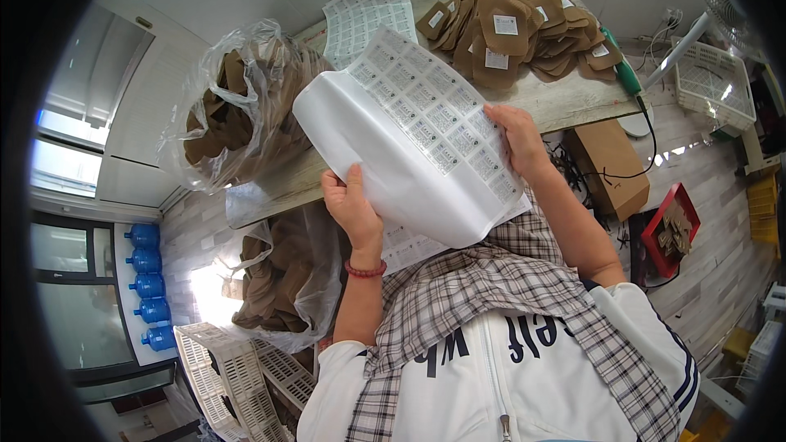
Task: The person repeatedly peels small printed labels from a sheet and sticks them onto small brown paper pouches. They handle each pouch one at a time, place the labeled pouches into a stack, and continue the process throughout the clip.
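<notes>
Holding up the label sheet [417,139] now, right at the near edge of the worktop [573,105], over the plaid cloth [475,278]! Pinching its blank white left side with the left hand [354,206], gripping its right edge with the right hand [517,141]. Bowed through the middle, perhaps more than one layer thick. Just beyond, on to another printed sheet [372,12] on the worktop. Rightward, over to heaped brown pieces [491,42], partly labelled, beside a green-handled tool [627,80]. Leftward, across to a bulging clear bag [270,110]; below, down to a second bag [315,307], also filled with brown.
</notes>
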The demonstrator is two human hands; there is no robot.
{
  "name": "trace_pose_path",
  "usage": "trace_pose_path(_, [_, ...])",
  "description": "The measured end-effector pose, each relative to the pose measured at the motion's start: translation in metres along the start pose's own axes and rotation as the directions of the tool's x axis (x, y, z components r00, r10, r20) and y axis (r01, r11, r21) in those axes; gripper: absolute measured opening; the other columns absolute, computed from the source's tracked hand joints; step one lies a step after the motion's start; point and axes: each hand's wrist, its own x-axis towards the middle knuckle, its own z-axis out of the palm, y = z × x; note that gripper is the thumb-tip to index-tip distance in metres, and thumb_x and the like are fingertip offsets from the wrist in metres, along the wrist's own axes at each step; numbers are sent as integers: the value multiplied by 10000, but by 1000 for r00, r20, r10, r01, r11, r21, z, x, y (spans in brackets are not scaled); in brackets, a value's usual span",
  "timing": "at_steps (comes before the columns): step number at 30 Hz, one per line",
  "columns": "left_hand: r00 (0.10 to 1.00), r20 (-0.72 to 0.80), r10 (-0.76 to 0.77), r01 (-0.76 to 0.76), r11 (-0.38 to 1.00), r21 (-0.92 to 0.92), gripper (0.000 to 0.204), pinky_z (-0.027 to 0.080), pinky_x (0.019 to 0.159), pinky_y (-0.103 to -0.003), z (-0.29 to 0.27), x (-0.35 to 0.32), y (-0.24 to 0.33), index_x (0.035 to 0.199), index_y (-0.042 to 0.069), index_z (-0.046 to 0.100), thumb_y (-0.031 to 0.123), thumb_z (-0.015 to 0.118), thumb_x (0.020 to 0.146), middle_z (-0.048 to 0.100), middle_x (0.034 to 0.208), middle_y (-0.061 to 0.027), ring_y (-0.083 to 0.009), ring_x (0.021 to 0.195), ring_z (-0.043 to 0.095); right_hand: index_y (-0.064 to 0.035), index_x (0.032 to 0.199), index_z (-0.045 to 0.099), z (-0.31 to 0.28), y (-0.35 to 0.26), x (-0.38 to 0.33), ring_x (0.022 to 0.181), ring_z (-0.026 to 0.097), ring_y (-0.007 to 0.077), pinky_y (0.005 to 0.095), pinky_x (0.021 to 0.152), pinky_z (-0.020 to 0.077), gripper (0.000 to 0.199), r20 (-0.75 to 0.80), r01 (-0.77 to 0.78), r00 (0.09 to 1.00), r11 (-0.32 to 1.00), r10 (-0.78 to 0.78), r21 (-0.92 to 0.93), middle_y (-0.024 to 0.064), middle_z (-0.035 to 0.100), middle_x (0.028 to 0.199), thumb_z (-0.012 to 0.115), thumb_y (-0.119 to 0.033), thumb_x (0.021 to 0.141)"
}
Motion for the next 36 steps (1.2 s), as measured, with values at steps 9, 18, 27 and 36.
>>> trace_pose_path(9, [997, 64, -31, 37, 996, -82, 153, 453, 949, -290, -4, -4, -5, 1117, -1, 529, 34, 591, 982, 620, 1127, -72, -124, 1007, 572, 7, 922, 662, 0, -18, 14, 697, 659, 103, 226, 660, 526, 242, 68, 12, 998, 999, -9, -40, 61, 705, 854, 612, -222, 981])
trace_pose_path(18, [984, 152, -95, 113, 987, -116, 283, 463, 957, -293, -3, -13, 4, 1241, -24, 525, 7, 586, 967, 625, 1191, -89, -135, 1051, 590, -34, 895, 673, -4, -32, 30, 668, 580, 45, 206, 629, 471, 246, 131, 73, 990, 977, -48, -199, -11, 665, 794, 625, -255, 991])
trace_pose_path(27, [946, 269, -181, 245, 942, -230, 366, 476, 994, -315, -5, -17, 10, 1296, 21, 540, 8, 625, 940, 644, 1225, -67, -159, 1111, 614, -37, 884, 692, -5, -45, 39, 656, 572, 28, 200, 613, 464, 248, 150, 155, 982, 949, -117, -274, -28, 658, 778, 644, -259, 982])
trace_pose_path(36, [972, 111, -208, 222, 965, -136, 293, 545, 832, -283, 3, -23, 9, 1211, 22, 558, -25, 627, 931, 663, 1109, -60, -136, 969, 645, -37, 830, 656, -7, -59, 48, 632, 498, 7, 204, 566, 416, 243, 186, 309, 949, 861, -253, -404, -70, 575, 709, 635, -219, 990])
